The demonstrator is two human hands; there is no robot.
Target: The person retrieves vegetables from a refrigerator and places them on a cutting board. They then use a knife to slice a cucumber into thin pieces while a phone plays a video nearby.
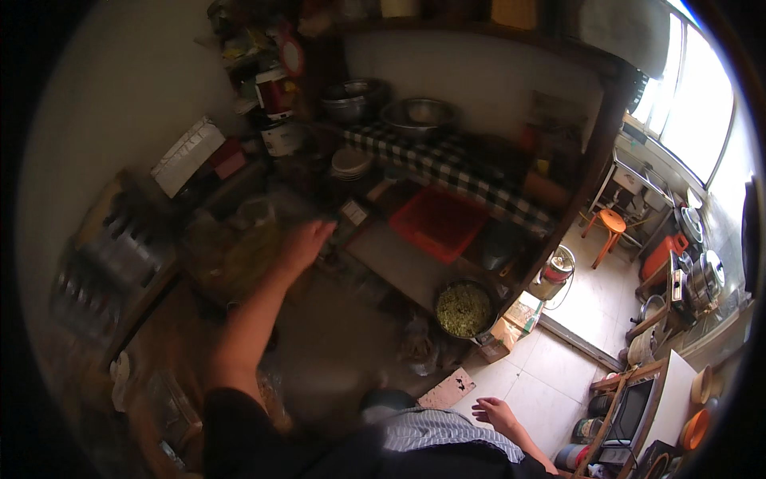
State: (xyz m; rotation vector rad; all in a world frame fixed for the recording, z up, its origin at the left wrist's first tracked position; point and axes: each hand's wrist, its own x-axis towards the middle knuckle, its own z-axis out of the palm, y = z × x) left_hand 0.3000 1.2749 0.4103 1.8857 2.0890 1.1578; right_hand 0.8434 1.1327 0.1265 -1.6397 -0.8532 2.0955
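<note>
My left hand (308, 239) reaches out over the dark, dim work area, its fingers near a small box with a pale label (354, 212); blur hides whether it holds anything. Low on the right, my right hand (494, 412) hangs over the tiled floor beside a striped grey cloth at my waist, fingers slightly apart and nothing in them. Ahead of me lie a pale board (395, 263) and a red plastic tray (440, 223). A dark pot of chopped green food (464, 308) stands at the board's right end.
Metal bowls (419, 115) stand on a shelf with a checkered cloth (449, 173), above stacked plates (349, 163). A wooden post (577, 197) rises at the right. Beyond the raised sill (580, 344) are an orange stool (611, 221) and a metal canister (555, 272). Shelves with pots line the right.
</note>
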